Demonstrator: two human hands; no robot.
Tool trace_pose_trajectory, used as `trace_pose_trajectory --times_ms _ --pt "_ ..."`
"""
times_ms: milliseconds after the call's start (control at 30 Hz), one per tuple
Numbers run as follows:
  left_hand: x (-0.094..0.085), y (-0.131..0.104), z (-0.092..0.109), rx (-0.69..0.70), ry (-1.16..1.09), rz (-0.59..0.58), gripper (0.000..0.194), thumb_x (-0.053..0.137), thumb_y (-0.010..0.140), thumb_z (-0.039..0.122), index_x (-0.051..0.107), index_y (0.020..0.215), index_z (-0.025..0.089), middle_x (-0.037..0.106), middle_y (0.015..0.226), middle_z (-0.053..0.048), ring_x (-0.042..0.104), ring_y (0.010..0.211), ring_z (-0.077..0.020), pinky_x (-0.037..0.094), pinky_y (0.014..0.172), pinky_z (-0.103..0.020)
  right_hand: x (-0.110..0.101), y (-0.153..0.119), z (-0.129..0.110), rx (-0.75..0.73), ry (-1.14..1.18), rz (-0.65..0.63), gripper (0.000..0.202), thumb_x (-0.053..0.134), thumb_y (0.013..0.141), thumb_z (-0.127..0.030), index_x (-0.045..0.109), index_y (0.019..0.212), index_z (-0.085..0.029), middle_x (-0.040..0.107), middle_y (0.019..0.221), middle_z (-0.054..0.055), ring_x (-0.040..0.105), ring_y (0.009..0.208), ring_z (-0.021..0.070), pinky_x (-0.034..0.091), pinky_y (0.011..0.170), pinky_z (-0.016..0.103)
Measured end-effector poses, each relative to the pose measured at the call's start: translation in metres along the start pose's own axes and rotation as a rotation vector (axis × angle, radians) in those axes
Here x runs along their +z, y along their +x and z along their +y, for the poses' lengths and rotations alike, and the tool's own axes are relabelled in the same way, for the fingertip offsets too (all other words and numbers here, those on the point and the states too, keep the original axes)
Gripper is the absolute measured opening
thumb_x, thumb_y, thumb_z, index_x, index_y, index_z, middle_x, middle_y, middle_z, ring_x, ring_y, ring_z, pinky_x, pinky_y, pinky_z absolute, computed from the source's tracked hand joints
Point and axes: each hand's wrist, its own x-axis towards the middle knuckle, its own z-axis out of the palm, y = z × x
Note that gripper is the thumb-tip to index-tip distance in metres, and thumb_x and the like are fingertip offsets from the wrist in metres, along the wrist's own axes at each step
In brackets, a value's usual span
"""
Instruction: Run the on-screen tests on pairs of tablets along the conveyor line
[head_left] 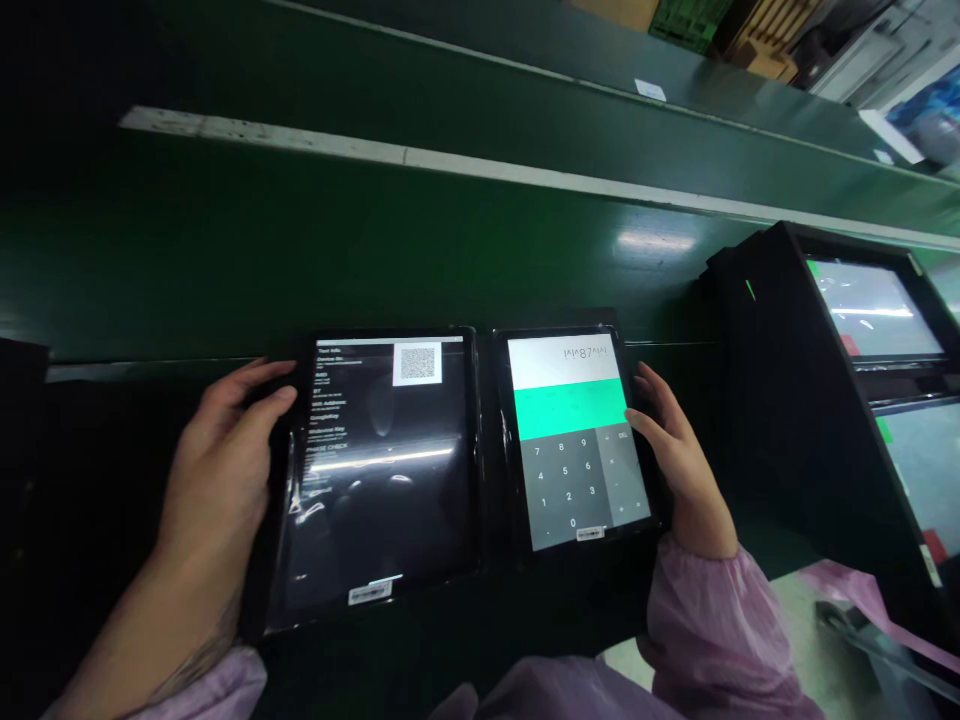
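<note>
Two tablets lie side by side in a dark tray [490, 545] in front of me. The left tablet [382, 520] has a black screen with white text lines and a square code; a barcode label is at its bottom. On the right tablet [559, 410] a calculator with a green band and number keys is lit, with another barcode label below. My left hand [225, 450] grips the tray's left side, thumb and forefinger beside the left tablet. My right hand [675, 450] grips the right side, its thumb at the edge of the calculator screen. Some fingertips are hidden.
A black stack of trays [795, 350] stands at the right, with tablets bearing red and green tabs on top. A dark green work surface [420, 240] stretches behind, crossed by a pale strip [405, 155]. Dark trays [22, 420] are dimly seen at the left.
</note>
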Motion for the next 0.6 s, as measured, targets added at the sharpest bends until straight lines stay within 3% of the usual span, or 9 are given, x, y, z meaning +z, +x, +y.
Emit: trace_pose_trajectory --times_ms 233,367,467,600 --pt "0.001 -0.002 0.004 -0.021 -0.005 -0.016 0.032 0.074 0.077 0.034 0.076 0.108 0.028 0.068 0.144 0.000 0.057 0.142 -0.0359 0.037 0.129 -0.060 0.002 0.016 -0.001 -0.006 -0.048 -0.036 0.069 0.071 0.092 -0.048 0.051 0.157 -0.034 0.050 0.162 0.011 0.046 0.152 0.0360 0.038 0.126 0.063" --pt "0.000 -0.003 0.002 -0.028 -0.012 -0.012 0.033 0.075 0.075 0.035 0.077 0.108 0.030 0.068 0.144 0.001 0.057 0.142 -0.0367 0.037 0.129 -0.060 -0.014 0.005 -0.006 -0.008 -0.038 -0.203 0.075 0.067 0.094 -0.042 0.040 0.164 -0.040 0.037 0.174 0.004 0.031 0.162 0.0338 0.025 0.132 0.065" --pt "0.000 0.000 0.000 -0.031 -0.018 -0.006 0.039 0.076 0.072 0.037 0.078 0.110 0.029 0.069 0.143 -0.001 0.058 0.141 -0.0389 0.036 0.129 -0.063 -0.023 -0.001 -0.009 -0.039 -0.050 -0.292 0.087 0.072 0.089 -0.039 0.034 0.167 -0.039 0.029 0.177 0.002 0.024 0.165 0.0320 0.021 0.134 0.062" --pt "0.000 0.000 0.000 -0.016 -0.010 0.003 0.038 0.075 0.073 0.036 0.078 0.110 0.028 0.069 0.144 0.000 0.058 0.141 -0.0379 0.037 0.129 -0.061 -0.019 0.001 -0.006 -0.014 0.041 -0.231 0.087 0.071 0.085 -0.037 0.039 0.165 -0.035 0.038 0.173 0.003 0.030 0.163 0.0312 0.028 0.133 0.058"
